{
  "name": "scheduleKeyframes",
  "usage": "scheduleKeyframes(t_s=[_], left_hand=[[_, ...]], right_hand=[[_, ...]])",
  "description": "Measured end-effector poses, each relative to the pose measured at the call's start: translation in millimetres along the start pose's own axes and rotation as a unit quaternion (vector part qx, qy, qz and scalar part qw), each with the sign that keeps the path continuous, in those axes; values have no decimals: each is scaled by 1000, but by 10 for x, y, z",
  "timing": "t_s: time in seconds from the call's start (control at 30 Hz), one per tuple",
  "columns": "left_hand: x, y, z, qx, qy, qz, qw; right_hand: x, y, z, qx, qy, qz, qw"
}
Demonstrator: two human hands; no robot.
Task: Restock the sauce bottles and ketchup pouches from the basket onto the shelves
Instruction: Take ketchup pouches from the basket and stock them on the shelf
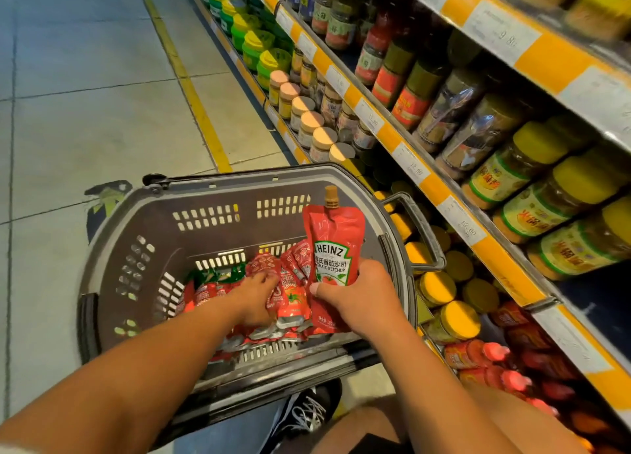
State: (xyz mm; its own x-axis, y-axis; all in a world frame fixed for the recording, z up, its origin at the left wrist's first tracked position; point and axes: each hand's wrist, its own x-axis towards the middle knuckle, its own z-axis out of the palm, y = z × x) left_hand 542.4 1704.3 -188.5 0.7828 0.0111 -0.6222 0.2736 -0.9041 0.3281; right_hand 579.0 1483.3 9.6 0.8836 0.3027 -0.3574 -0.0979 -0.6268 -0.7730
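The basket [112, 269] sits under both hands; the shelves [454, 197] rise just right of them. The right hand [358, 300] clamps one spouted pouch [336, 245] upright by its lower half, so it could flop or slip. The left hand [256, 296], fingers spread, rests on a heap of smaller pouches [290, 293], roughly a dozen, which could snag and spill.

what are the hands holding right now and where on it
The right hand grips a ketchup pouch by its lower half, spout up. The left hand reaches among the pouches in the basket; whether it grips one cannot be told.
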Motion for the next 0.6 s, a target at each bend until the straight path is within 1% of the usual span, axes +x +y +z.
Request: scheduleKeyframes(t_s=[0.03, 0.07, 0.1, 0.2, 0.3, 0.4, 0.5, 0.53, 0.6], left_hand=[[49, -14, 119, 36, -22, -8, 999], [92, -9, 230, 66, -28, -16, 997], [100, 42, 294, 94, -15, -23, 995], [91, 207, 373, 158, 67, -22, 985], [45, 258, 367, 177, 92, -15, 980], [-118, 292, 326, 196, 118, 12, 973], [-305, 344, 182, 162, 166, 63, 971], [-386, 378, 79, 121, 178, 73, 974], [-513, 432, -164, -5, 213, 59, 975]], right_hand=[[3, 20, -15, 0, -1, -1, 1000], [9, 42, -32, -1, -1, -2, 1000], [16, 57, -52, -1, -1, -2, 1000], [46, 122, -93, 0, 7, 6, 1000], [70, 150, -135, 3, 18, 16, 1000], [85, 159, -161, 4, 26, 16, 1000], [80, 146, -163, 14, 26, 12, 999], [76, 140, -162, 17, 25, 9, 1000], [62, 135, -163, 24, 24, 5, 999]])
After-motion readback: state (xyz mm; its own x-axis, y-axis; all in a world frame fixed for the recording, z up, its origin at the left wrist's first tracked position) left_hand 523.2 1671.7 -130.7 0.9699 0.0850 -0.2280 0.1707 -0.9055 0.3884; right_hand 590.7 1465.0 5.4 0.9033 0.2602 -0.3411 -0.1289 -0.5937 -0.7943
